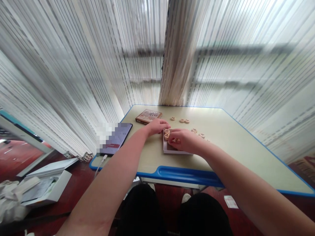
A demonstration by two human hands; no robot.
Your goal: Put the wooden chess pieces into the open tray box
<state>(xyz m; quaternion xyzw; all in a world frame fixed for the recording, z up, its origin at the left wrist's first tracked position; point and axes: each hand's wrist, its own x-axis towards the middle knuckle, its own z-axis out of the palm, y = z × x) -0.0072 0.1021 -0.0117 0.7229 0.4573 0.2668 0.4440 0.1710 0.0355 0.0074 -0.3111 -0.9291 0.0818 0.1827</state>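
Note:
A shallow box (178, 152) with pale walls lies on the table in front of me. Round wooden Chinese chess pieces (167, 131) with dark characters lie along its left side. My left hand (157, 126) grips the box at its far left corner. Inside the box, my right hand (184, 139) has its fingers curled and closed on a Chinese chess piece, which they mostly cover. More loose pieces (201, 135) lie on the table just right of the box, partly behind my right hand. Farther back, a few other pieces (182, 120) lie flat.
A brown printed box lid (149, 116) lies at the back left of the table (236, 144). Nearer on the left is a tablet (120, 137) with a white cable (101, 163). Curtains (177, 65) hang behind. An open white box (52, 190) sits at the lower left.

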